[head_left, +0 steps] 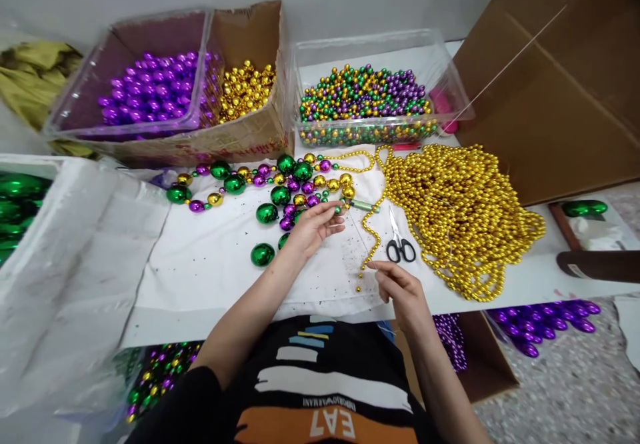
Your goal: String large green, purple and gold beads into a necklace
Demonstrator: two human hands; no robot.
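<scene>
My left hand (316, 229) pinches the end of a strand of large green, purple and gold beads (280, 195), by a small green bead at the fingertips. From there a thin thread (361, 237) slants down to my right hand (400, 291), whose thumb and forefinger are closed on it. Beside those fingers hangs the end of a thin gold bead chain (371, 231), with a few loose gold beads below it. Black-handled scissors (400, 247) lie just above my right hand. A light green tube-like object (364, 205) rests past my left fingertips.
A heap of gold bead chains (450, 217) covers the right side. Behind stand a clear bin of mixed beads (370, 121), a cardboard box of gold beads (220, 143) and a bin of purple beads (75, 112). A white-lined container (75, 231) is at left, a brown carton (560, 97) at right.
</scene>
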